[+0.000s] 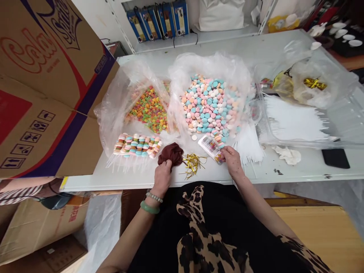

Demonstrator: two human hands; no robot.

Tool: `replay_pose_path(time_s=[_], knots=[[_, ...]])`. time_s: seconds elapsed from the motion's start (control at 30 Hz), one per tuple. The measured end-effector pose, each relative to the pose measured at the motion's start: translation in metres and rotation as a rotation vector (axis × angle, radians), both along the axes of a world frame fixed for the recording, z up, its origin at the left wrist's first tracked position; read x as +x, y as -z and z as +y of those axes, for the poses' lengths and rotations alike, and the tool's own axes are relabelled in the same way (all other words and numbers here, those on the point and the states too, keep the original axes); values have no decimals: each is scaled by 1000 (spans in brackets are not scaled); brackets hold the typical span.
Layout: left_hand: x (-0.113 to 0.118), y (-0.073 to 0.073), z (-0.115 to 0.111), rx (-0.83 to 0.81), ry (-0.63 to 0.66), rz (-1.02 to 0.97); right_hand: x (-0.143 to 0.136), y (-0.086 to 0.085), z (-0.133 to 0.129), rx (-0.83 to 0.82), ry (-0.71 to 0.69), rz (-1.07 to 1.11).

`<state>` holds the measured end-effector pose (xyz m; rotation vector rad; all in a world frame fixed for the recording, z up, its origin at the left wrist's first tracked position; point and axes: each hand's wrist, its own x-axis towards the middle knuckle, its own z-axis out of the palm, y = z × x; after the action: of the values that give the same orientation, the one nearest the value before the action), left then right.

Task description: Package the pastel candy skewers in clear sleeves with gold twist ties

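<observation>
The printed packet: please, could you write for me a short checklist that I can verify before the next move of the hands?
1. Printed packet held: ok, the right hand grips its near right end.
2. Packet sealed: cannot tell, too small to see.
3. Left hand free: not ok, it grips the brown cloth.
4. Gold ties close by: ok, they lie between the hands.
5. Ties sorted: not ok, they lie in a loose heap.
6. Plastic bag open: ok, pastel sweets show inside.
</observation>
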<state>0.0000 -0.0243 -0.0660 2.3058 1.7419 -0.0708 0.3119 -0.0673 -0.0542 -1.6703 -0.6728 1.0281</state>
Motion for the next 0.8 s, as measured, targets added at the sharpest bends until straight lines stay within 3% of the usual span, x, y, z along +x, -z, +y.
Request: replay_pose_path(time_s=[0.07,0.17,0.27,0.43,0.6,0.8], knots=[[-11,-1,-9,12,-18,-143,5,1,1,2,41,-144],[-21,-7,-16,28,-174,-290,10,0,5,-108,26,-398],[-17,-7,-17,-20,-268,-131,10,-2,13,-312,-112,-577],[-4,5,-7,4,-194,61,6,1,23,-500,-224,-702],[-1,3,6,64,-308,83,7,3,20,-369,-118,-653],[16,-18,-2,280,-299,-9,12,7,16,-197,19,-505]])
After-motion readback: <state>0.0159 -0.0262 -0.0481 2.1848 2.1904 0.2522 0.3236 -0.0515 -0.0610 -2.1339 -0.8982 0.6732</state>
